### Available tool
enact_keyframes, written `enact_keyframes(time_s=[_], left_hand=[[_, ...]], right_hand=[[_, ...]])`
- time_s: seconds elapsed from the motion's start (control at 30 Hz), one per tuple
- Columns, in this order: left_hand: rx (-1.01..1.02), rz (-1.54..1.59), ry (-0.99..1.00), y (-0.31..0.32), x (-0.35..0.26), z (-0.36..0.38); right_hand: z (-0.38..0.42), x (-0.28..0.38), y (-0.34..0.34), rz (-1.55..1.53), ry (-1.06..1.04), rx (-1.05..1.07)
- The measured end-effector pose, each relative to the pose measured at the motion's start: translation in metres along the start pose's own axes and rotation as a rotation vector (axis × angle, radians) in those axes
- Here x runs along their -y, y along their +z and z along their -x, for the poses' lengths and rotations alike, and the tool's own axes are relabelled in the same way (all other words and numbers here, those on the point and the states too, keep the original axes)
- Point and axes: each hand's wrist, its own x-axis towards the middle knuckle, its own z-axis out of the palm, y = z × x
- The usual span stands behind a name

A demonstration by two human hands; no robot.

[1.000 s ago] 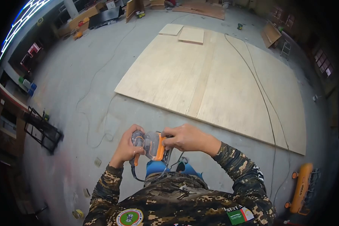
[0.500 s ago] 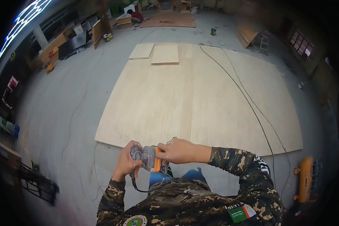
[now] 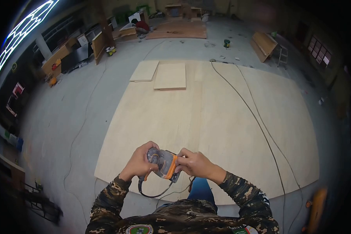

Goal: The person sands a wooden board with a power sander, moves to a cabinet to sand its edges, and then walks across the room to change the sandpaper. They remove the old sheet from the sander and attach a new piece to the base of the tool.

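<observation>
Head view: left hand (image 3: 139,162), fingers wrapped round the sander (image 3: 162,163) at nine o'clock, apparently steadies it; right hand (image 3: 195,163), fingers pinching its three-o'clock edge.

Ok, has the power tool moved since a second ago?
Yes, forward: the power tool appeared short of the wooden panel; now it appears over it, past the near edge.

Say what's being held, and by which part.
A power tool: the left hand grips its rounded grey end, the right hand's fingers its orange edge.
</observation>
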Motion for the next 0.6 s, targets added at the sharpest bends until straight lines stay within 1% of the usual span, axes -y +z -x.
enact_keyframes(time_s=[0.13,0.17,0.2,0.23,0.27,0.3,0.33,0.37,0.43,0.53,0.6], left_hand=[[0.071,-0.087,-0.002,-0.001,-0.016,0.01],[0.051,-0.12,0.052,0.0,-0.018,0.013],[0.026,-0.155,0.108,0.0,-0.021,0.016],[0.018,-0.155,0.112,0.029,-0.028,0.042],[-0.004,-0.183,0.162,0.031,-0.031,0.046],[-0.026,-0.21,0.208,0.038,-0.04,0.055],[-0.026,-0.209,0.21,0.039,-0.041,0.054],[-0.021,-0.159,0.179,0.037,-0.042,0.051],[-0.016,-0.11,0.145,0.036,-0.041,0.047],[-0.058,-0.019,0.106,0.043,-0.045,0.046],[-0.055,0.016,0.092,0.046,-0.048,0.045]], right_hand=[[0.01,0.014,0.003,-0.071,0.005,-0.042],[0.015,0.016,0.006,-0.07,0.015,-0.041],[0.016,0.017,0.007,-0.05,0.003,-0.096],[0.049,0.031,0.007,-0.028,-0.02,-0.15],[0.052,0.036,0.007,-0.021,-0.023,-0.149],[0.061,0.047,0.0,0.036,-0.029,-0.197],[0.062,0.048,-0.001,0.091,-0.034,-0.246],[0.059,0.048,-0.003,0.094,-0.035,-0.244],[0.053,0.049,-0.006,0.104,-0.027,-0.33],[0.053,0.047,-0.005,0.064,0.047,-0.389],[0.051,0.045,-0.011,0.057,0.019,-0.413]])
